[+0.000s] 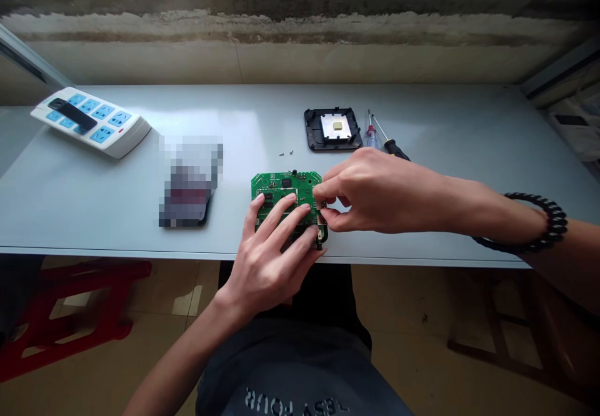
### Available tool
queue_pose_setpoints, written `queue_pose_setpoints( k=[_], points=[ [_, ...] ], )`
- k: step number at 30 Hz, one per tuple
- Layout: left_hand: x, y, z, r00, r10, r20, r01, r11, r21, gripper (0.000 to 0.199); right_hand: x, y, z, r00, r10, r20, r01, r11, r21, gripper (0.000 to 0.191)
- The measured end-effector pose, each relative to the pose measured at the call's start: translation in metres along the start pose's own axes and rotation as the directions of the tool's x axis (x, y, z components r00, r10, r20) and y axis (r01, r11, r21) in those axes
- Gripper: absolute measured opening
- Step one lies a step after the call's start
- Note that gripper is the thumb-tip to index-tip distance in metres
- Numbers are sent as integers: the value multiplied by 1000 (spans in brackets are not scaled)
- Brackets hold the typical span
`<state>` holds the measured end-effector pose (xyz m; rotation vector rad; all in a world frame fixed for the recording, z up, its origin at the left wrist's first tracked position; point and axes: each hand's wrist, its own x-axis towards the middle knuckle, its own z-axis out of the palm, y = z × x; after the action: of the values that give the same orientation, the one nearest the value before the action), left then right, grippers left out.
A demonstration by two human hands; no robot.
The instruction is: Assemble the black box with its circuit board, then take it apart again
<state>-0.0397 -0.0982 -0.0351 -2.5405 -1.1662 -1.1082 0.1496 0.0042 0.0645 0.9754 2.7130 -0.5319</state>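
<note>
Your left hand (269, 272) is opening its spread fingers across the green, angular-cornered circuit board (304, 182), which is lying beneath them near the pale table's (398, 247) front edge, its long axis unclear; your right hand (368, 185) is curling half-closed at its right edge, any grip hidden.

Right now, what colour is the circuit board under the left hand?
Green, seen best in the head view.
</note>
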Motion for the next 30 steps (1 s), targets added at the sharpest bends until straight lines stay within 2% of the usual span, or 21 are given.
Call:
queue_pose_setpoints(
  k=[11,24,30],
  points=[
    [1,3,-1,999,-41,-29,40,998,-51,14,-1,-6,0,999,-30,-17,28,994,-107,39],
    [1,4,-4,999,-40,-27,39,998,-43,14,-4,-4,1,993,-101,-55,95,989,-113,37],
    [0,2,-3,1000,-17,-26,16,999,-29,17,0,-9,-4,1000,-19,-13,18,996,-87,36]
  ],
)
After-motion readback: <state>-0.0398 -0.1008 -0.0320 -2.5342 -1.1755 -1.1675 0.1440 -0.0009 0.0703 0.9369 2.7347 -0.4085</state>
